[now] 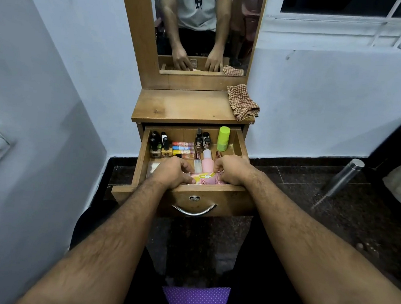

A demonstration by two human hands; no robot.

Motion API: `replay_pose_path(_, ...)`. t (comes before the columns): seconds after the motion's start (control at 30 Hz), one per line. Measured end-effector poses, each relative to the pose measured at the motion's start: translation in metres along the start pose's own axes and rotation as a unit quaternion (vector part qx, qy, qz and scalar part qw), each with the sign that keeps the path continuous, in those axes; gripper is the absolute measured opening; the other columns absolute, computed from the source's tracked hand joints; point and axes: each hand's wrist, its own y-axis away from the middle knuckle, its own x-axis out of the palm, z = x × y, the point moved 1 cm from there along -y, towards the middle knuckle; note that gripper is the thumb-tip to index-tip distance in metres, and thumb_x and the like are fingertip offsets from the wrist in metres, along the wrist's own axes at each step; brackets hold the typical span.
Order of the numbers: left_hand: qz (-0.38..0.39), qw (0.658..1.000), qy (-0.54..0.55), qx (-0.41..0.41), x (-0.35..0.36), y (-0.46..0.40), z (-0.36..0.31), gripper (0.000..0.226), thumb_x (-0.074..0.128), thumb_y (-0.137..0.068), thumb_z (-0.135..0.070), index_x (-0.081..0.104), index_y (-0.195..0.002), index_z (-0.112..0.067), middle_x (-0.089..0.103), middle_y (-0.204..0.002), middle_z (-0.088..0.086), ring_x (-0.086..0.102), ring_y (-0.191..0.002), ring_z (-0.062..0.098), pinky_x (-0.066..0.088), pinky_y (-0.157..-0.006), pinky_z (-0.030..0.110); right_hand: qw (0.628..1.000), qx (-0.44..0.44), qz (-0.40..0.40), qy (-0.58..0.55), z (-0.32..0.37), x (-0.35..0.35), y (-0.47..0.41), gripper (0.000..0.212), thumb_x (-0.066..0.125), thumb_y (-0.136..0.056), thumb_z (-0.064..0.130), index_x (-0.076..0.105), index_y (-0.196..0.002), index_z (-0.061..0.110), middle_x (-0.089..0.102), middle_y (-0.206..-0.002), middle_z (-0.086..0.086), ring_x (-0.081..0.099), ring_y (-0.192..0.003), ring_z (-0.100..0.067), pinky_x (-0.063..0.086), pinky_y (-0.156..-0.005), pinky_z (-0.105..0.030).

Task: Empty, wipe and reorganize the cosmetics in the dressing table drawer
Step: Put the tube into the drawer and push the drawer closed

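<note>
Head view: fingers of the left hand (172,171) and right hand (232,170) pinch a pink packet (205,178) at the drawer (215,192) front edge. Bottles stand ordered along its back; the checked cloth (242,102) lies on the worktop's right corner, so reorganizing looks nearly done.

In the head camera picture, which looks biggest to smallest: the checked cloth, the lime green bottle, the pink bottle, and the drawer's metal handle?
Largest to smallest as they appear:
1. Metal handle, though nearest the camera
2. Checked cloth, close to it
3. Lime green bottle
4. Pink bottle, partly hidden by the right hand
</note>
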Motion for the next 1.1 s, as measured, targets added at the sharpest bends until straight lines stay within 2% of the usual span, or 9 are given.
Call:
replay_pose_path(0.13,-0.006,1.0,-0.006,0.003,0.0,0.002,-0.001,0.036,0.084,-0.076,-0.028,0.073,-0.109,-0.019,0.064,-0.109,-0.009,0.055,-0.105,0.01,0.041,-0.084,0.025,1.0,-0.004,-0.023,-0.02,0.001,-0.001,0.001,0.019,0.066,-0.09,0.017,0.069,-0.104,0.03,0.067,-0.109,0.009,0.056,-0.112,-0.016,0.029,-0.107,-0.046)
replay_pose_path(0.27,-0.016,1.0,0.004,0.0,0.001,0.0,0.0,0.018,0.085,-0.075,-0.025,0.073,-0.089,-0.024,0.071,-0.106,-0.007,0.061,-0.103,0.013,0.048,-0.086,0.03,0.999,-0.006,-0.034,-0.021,0.001,-0.001,0.004,0.008,0.065,-0.09,0.022,0.067,-0.093,0.028,0.068,-0.102,0.007,0.058,-0.106,-0.017,0.033,-0.103,-0.045)
replay_pose_path(0.37,-0.02,1.0,0.0,-0.003,0.001,0.0,-0.001,0.023,0.084,-0.075,-0.024,0.076,-0.096,-0.02,0.07,-0.105,-0.008,0.06,-0.101,0.011,0.046,-0.086,0.028,0.999,-0.006,-0.031,-0.021,0.001,-0.001,0.004,0.004,0.065,-0.09,0.026,0.069,-0.092,0.027,0.069,-0.1,0.007,0.059,-0.102,-0.017,0.035,-0.099,-0.043)
replay_pose_path(0.6,-0.018,1.0,-0.004,0.013,0.002,0.0,-0.001,0.025,0.083,-0.077,-0.022,0.078,-0.101,-0.018,0.073,-0.106,-0.006,0.062,-0.101,0.009,0.046,-0.088,0.026,0.999,0.004,-0.033,-0.015,0.001,0.001,0.003,0.006,0.065,-0.091,0.027,0.07,-0.093,0.028,0.069,-0.098,0.007,0.059,-0.1,-0.016,0.035,-0.101,-0.043)
replay_pose_path(0.87,-0.011,0.999,-0.019,0.033,0.002,-0.001,0.0,0.026,0.081,-0.079,-0.023,0.077,-0.105,-0.021,0.073,-0.111,-0.006,0.062,-0.106,0.011,0.048,-0.097,0.031,0.999,0.016,-0.047,0.011,0.002,0.002,0.005,0.006,0.064,-0.092,0.028,0.069,-0.093,0.026,0.067,-0.091,0.006,0.061,-0.096,-0.017,0.04,-0.097,-0.041)
replay_pose_path(1.0,-0.037,0.998,-0.015,0.043,0.003,0.002,-0.001,0.03,0.08,-0.081,-0.026,0.075,-0.11,-0.019,0.072,-0.115,-0.005,0.061,-0.108,0.01,0.047,-0.094,0.028,0.998,0.021,-0.067,-0.006,0.002,0.001,0.01,0.011,0.06,-0.092,0.027,0.071,-0.095,0.025,0.069,-0.092,0.004,0.06,-0.091,-0.018,0.044,-0.093,-0.039)
replay_pose_path(1.1,-0.076,0.996,-0.015,0.045,0.003,0.007,-0.003,0.03,0.076,-0.085,-0.031,0.074,-0.113,-0.019,0.071,-0.117,-0.004,0.061,-0.108,0.011,0.048,-0.094,0.029,0.994,0.024,-0.109,-0.024,0.002,0.0,0.014,0.019,0.057,-0.093,0.026,0.074,-0.099,0.021,0.07,-0.092,0.001,0.062,-0.09,-0.019,0.046,-0.084,-0.033)
